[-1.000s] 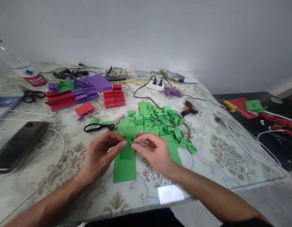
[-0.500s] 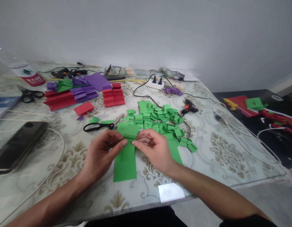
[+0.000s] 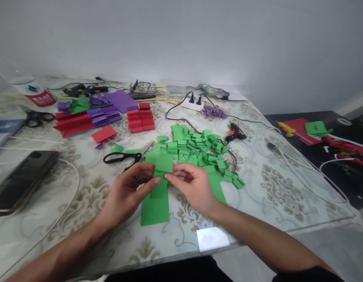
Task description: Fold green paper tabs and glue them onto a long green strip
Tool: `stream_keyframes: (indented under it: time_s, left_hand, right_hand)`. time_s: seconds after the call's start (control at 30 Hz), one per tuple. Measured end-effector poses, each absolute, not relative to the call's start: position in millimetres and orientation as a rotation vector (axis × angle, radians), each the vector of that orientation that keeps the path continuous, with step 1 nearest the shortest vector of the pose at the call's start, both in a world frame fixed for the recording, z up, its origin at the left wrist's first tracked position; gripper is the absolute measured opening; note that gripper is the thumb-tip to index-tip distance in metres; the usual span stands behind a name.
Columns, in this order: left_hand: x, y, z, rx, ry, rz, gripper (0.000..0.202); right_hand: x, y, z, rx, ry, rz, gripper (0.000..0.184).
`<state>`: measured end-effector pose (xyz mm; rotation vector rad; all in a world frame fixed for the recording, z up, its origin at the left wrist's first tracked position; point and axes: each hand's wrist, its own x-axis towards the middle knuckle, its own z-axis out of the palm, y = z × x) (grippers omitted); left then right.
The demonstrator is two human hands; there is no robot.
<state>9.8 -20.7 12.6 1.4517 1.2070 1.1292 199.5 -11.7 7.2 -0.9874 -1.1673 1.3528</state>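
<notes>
My left hand [image 3: 134, 192] and my right hand [image 3: 193, 186] are closed on a narrow green paper strip [image 3: 164, 161], one at each side. A crease runs across the strip between my thumbs. Under it a larger green paper sheet [image 3: 155, 213] lies flat on the table. Just beyond my hands is a heap of small folded green paper pieces [image 3: 196, 145]. Black-handled scissors [image 3: 131, 156] rest with blades partly apart, close to my left fingers. Another green sheet [image 3: 216, 184] shows partly behind my right hand.
Red folded paper [image 3: 140, 119] and a purple sheet [image 3: 121, 102] lie farther back. A glue gun [image 3: 235, 133] stands right of the heap, its cord leading to a white power strip [image 3: 192, 105]. On the left are a phone [image 3: 25, 180], second scissors [image 3: 37, 116] and a bottle [image 3: 34, 92].
The strip's folded upper part has opened upward, so more of its face shows above my fingers. My left fingers have shifted slightly; the things on the table stay put.
</notes>
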Motion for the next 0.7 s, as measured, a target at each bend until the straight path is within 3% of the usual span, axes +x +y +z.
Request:
stream_keyframes:
  time_s: [0.7]
  left_hand:
    - [10.8,-16.6,11.5,1.309,1.175,1.056,0.016]
  right_hand:
    - [199.1,-10.4,8.5,-1.031,-1.186,1.338,0.02]
